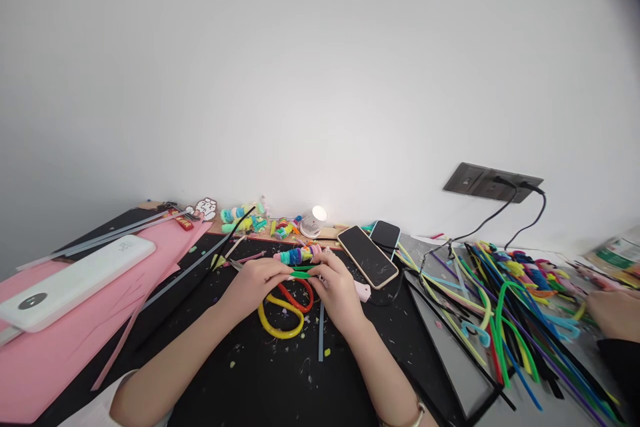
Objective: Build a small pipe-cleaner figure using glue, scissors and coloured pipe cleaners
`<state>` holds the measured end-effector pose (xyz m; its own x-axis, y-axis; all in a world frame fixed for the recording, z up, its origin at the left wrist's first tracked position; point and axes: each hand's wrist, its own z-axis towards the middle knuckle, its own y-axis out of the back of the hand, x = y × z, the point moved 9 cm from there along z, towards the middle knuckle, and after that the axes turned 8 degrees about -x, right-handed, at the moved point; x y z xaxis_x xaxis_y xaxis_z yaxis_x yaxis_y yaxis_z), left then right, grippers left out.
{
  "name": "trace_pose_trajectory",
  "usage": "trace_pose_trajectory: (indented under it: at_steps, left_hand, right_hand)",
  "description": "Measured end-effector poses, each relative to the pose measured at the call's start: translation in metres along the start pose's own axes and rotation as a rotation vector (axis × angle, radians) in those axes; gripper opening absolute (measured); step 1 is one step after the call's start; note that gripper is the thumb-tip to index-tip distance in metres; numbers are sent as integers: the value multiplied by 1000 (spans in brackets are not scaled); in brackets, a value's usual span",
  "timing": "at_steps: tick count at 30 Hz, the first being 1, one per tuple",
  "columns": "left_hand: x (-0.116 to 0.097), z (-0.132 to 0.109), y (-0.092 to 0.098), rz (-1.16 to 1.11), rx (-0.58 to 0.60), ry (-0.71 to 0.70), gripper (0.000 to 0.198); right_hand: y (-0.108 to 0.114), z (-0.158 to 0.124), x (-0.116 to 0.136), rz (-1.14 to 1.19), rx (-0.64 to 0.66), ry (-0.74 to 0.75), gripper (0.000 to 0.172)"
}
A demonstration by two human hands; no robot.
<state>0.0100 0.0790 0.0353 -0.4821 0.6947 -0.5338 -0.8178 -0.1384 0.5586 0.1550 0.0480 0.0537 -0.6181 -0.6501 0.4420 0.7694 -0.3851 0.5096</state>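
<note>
My left hand (256, 285) and my right hand (338, 288) meet over the black desk mat (250, 373), both pinched on a short green pipe cleaner (301, 273) stretched between them. Just beyond my fingers lies a multicoloured coiled pipe-cleaner piece (299, 254). Under my hands rest scissors with a yellow and a red handle loop (285, 312). A thin grey strip (321, 337) lies on the mat beside them.
A white power bank (75, 283) sits on pink paper (45, 347) at the left. Two phones (367, 255) lie behind my right hand. A heap of coloured pipe cleaners (510, 313) fills the right, where another person's hand (614, 313) rests. A wall socket (493, 181) holds black cables.
</note>
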Motion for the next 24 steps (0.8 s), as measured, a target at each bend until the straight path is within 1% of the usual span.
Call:
trace_pose_trajectory:
  at_steps: [10,15,24]
  left_hand:
    - [1,0,-4,-19,47,25,16]
    - [2,0,-4,-21,43,26,17]
    - [3,1,-1,7,31,28,20]
  right_hand:
    - [-1,0,2,-3,20,22,16]
    - [0,0,-4,3,13,-32,14]
    - [0,-2,-13,17,7,-97,19]
